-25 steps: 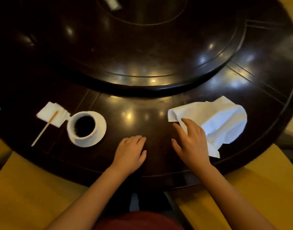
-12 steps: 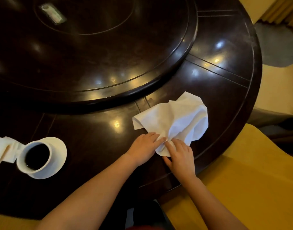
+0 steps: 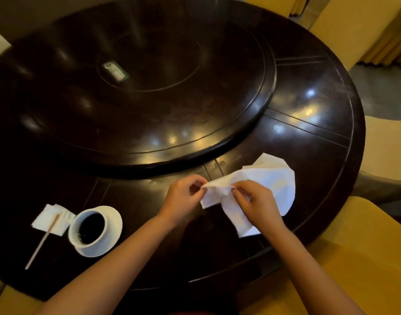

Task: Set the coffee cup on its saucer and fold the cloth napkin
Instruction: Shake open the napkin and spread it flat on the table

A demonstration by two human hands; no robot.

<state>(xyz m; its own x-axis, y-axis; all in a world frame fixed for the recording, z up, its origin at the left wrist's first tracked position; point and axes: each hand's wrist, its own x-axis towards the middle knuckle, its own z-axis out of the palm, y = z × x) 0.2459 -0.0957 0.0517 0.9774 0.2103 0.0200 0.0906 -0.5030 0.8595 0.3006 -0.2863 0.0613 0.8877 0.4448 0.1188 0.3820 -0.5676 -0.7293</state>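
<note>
A crumpled white cloth napkin (image 3: pixel 272 180) lies near the right front of the dark round table. My left hand (image 3: pixel 183 197) pinches its near-left edge between thumb and fingers. My right hand (image 3: pixel 257 201) pinches the same edge a little to the right and rests on the cloth. That edge is lifted slightly off the wood. A white coffee cup (image 3: pixel 88 230) full of dark coffee stands on its white saucer (image 3: pixel 114 220) at the front left, well away from both hands.
A small paper napkin (image 3: pixel 47 218) with a wooden stir stick (image 3: pixel 41 243) lies left of the cup. A raised turntable (image 3: pixel 149 92) fills the table's centre, with a small packet (image 3: pixel 115 71) on it. Yellow-covered chairs (image 3: pixel 358 253) ring the table.
Both hands moved from the tabletop to the napkin and took hold of its near edge, lifting it. The view swung right and up, so the cup now appears farther left.
</note>
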